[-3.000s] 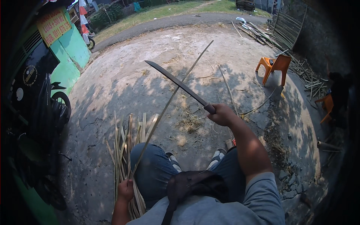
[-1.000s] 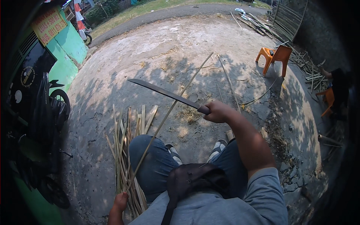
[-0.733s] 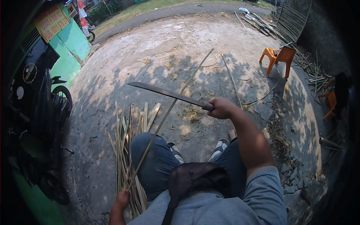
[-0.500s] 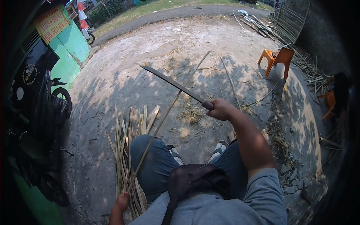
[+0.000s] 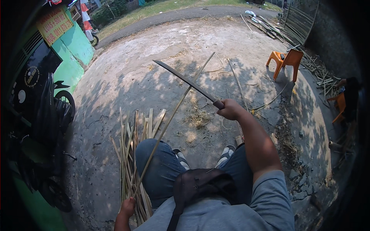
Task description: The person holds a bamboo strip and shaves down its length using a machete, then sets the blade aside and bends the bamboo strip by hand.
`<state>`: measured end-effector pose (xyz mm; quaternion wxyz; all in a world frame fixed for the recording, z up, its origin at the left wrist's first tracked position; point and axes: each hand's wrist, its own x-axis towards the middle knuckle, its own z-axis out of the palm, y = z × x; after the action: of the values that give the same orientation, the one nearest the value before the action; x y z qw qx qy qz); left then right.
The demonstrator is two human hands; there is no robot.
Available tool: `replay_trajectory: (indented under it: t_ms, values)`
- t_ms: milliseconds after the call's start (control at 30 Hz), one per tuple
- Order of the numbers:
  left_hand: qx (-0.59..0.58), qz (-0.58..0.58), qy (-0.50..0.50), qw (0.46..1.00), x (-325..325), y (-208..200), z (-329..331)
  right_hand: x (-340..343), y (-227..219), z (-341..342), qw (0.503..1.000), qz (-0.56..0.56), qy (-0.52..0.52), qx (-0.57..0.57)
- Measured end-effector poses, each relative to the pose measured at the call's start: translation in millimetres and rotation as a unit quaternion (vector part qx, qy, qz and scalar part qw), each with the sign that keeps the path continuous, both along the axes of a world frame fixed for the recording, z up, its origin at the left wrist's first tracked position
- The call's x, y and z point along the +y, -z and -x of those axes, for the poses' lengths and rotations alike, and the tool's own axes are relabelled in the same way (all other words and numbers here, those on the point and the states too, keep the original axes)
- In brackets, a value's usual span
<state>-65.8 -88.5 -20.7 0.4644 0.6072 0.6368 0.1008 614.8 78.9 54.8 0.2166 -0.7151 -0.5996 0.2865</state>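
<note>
My right hand [image 5: 231,109] is closed round the handle of a machete [image 5: 184,79], whose long dark blade points up and to the left. The blade crosses a long thin bamboo strip [image 5: 165,129] and appears to touch it towards its far end. Low on the left, my left hand [image 5: 128,206] grips the near end of that strip, which slants across my left knee and away to the upper right. Beside my left leg lies a bundle of split bamboo strips [image 5: 125,154], partly hidden by my left hand and the held strip.
An orange plastic chair [image 5: 286,63] stands at the far right. Bamboo poles [image 5: 269,29] lie by the wall, and a loose strip [image 5: 236,79] rests on the concrete. A motorcycle [image 5: 46,115] is parked at the left. Someone in dark clothing [image 5: 350,100] is at the right edge.
My right hand and the machete have shifted slightly up and to the right, so the blade crosses the strip farther along. My left hand keeps hold of the strip's near end.
</note>
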Motion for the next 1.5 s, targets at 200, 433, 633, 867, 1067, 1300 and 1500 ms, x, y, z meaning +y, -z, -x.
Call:
replay_trajectory:
  t_ms: [200,433,633,867,1067,1300,1500]
  values:
    - [-0.001,0.006,-0.009,1.0,-7,22,15,-10,-13,26,1.0,-0.019,-0.018,0.011]
    - [-0.009,0.016,-0.012,1.0,-6,25,15,-20,-29,49,0.978,-0.036,-0.194,-0.068]
    - [0.019,-0.001,0.001,1.0,7,15,-4,-5,-2,4,0.996,0.016,-0.084,-0.003]
    - [0.002,0.009,-0.009,1.0,4,7,-6,-15,-18,23,0.996,-0.033,-0.086,0.01]
    - [-0.007,0.0,-0.01,1.0,7,6,-7,-24,-32,57,0.974,-0.043,-0.198,-0.099]
    - [0.03,-0.009,0.008,0.999,8,17,2,-9,-16,15,0.994,0.008,-0.1,-0.044]
    - [0.036,0.012,0.007,0.999,8,-2,-11,-20,-18,17,0.998,-0.001,-0.057,0.003]
